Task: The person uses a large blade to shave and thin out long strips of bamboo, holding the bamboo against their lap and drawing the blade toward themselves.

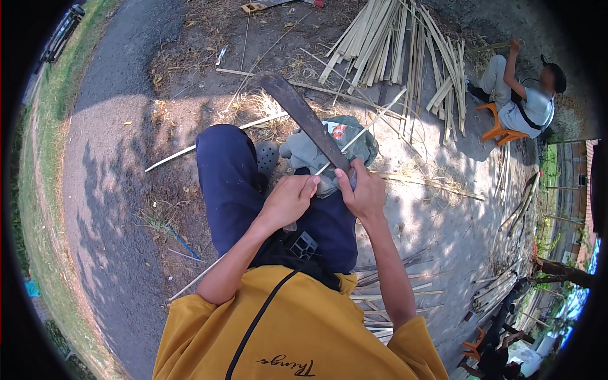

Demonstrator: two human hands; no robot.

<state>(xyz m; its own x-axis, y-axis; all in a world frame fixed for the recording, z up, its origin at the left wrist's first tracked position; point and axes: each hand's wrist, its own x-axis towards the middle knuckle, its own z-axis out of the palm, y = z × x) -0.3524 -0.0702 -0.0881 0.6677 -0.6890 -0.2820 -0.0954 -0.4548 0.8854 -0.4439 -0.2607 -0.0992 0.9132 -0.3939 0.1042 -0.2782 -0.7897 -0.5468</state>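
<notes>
A long machete with a dark, worn blade slants up and left from my right hand, whose thumb and fingers are closed around its lower end. My left hand pinches a thin, pale bamboo strip, which crosses the blade close to my right thumb and runs up to the right. Whether the blade's edge touches the strip I cannot tell. Under both lies a bunched grey-green cloth over my knee, with an orange-and-white patch. The machete's handle is mostly hidden by my hands.
A large heap of split strips spreads over the ground ahead. At right, another person sits on an orange stool. A handsaw lies at the far edge. More strips lie beside me at right.
</notes>
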